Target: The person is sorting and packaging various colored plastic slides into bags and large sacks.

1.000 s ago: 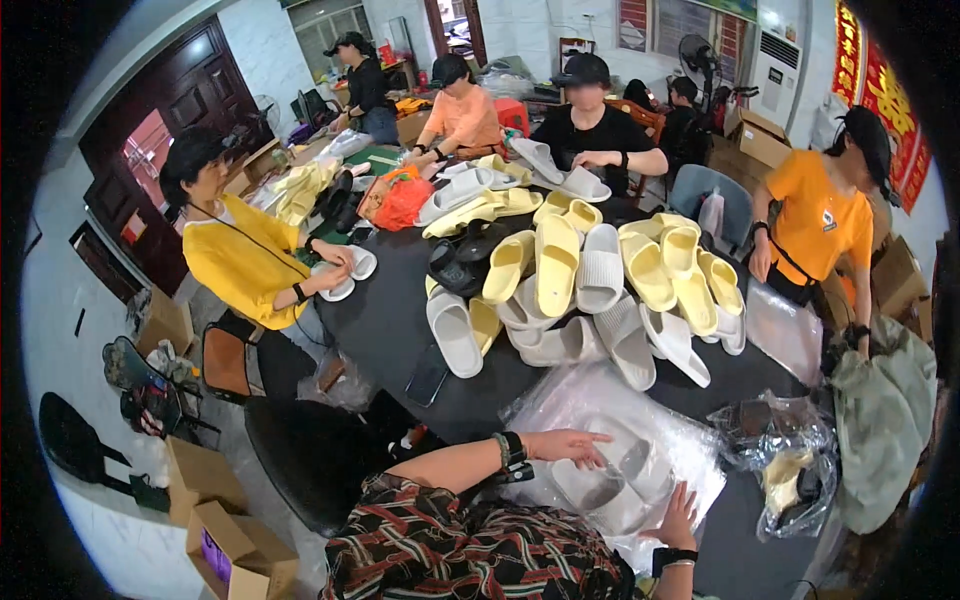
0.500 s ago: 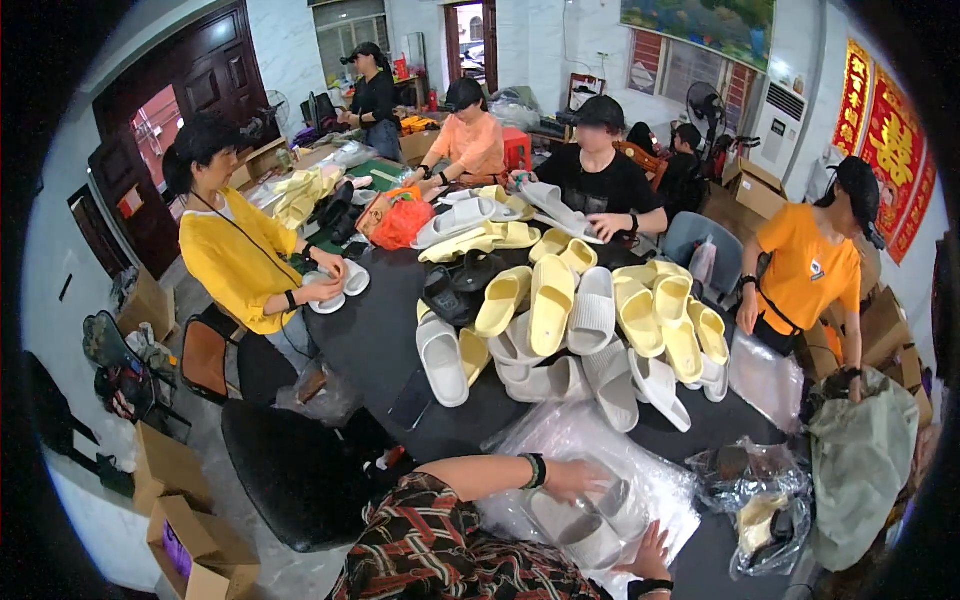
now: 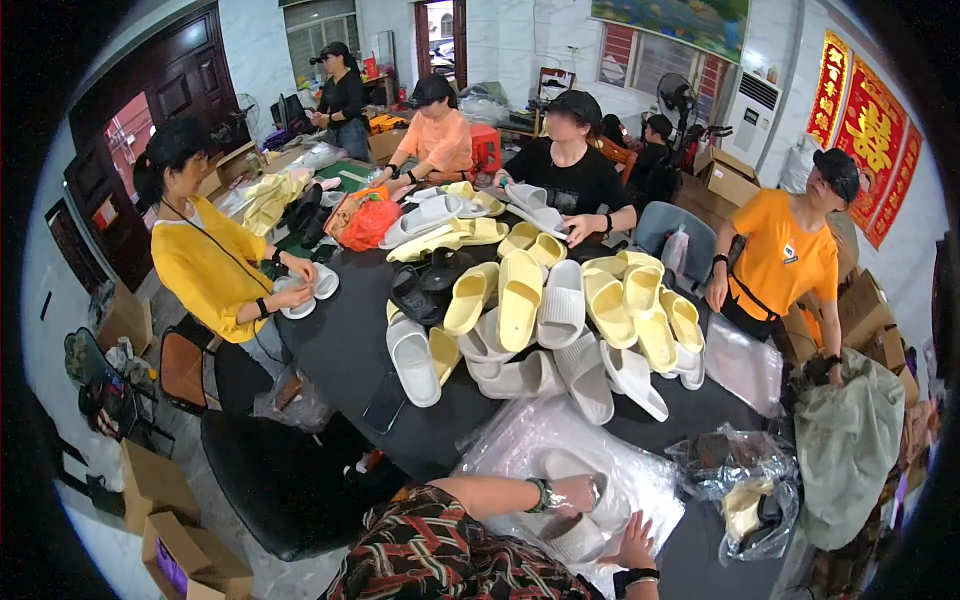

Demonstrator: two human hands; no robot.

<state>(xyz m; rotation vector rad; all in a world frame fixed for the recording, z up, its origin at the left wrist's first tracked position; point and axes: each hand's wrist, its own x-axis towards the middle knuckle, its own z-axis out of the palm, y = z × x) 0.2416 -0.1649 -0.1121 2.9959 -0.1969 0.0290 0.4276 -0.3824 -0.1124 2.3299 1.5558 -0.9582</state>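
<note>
A pair of light grey slippers lies in front of me among clear plastic bags stacked at the table's near edge. My left hand is over the slippers from the left, with plastic film about it. Its fingertips are partly hidden, so its grip is unclear. My right hand rests at the right side of the same pair, fingers spread on the plastic, holding nothing.
Beyond the bags rises a heap of grey and yellow slippers. Bagged footwear lies on my right, a phone on my left. Several people stand or sit around the black table. A black chair is at my left.
My left hand has shifted from lying flat on the slippers to a bent position over them. The right hand stays beside them. The whole view has shifted slightly.
</note>
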